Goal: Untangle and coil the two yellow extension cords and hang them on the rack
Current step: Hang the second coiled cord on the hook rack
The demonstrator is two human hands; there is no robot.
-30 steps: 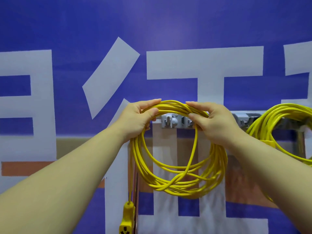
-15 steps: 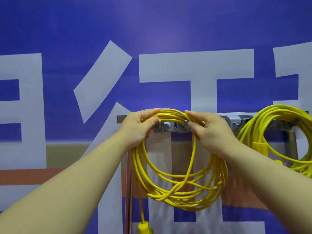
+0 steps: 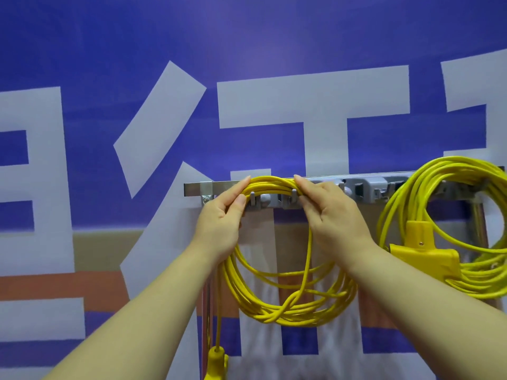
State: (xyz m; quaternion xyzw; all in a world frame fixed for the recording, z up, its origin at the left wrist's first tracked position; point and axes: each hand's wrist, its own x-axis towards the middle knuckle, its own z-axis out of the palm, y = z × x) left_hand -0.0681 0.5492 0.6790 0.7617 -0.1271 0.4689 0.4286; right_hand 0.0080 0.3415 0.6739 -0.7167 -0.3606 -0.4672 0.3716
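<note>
A person's left hand (image 3: 222, 223) and right hand (image 3: 332, 218) settle a coiled yellow cord (image 3: 288, 311) onto the wall rack (image 3: 196, 187), near its left end. Each hand has fingers and thumb curled round the top of the bundle, pinching the strands together on either side of two grey hooks (image 3: 253, 200). A second earlier the same grip held the loop in front of the hooks. Now the top strands arch across them and appear to rest on them, while the rest of the coil hangs below the rail with its plug (image 3: 216, 363) dangling by the rack's left upright. The second coil (image 3: 439, 187) already hangs toward the rack's right end, with its yellow outlet block (image 3: 422, 253) lying against the loops. Behind it all is a blue banner (image 3: 109, 50) with large pale lettering. By the look of it the job is nearly finished. What remains is to let go and see whether the hooks carry the weight. The bundle is loose, so a stray strand could slip off when the hands leave.
</note>
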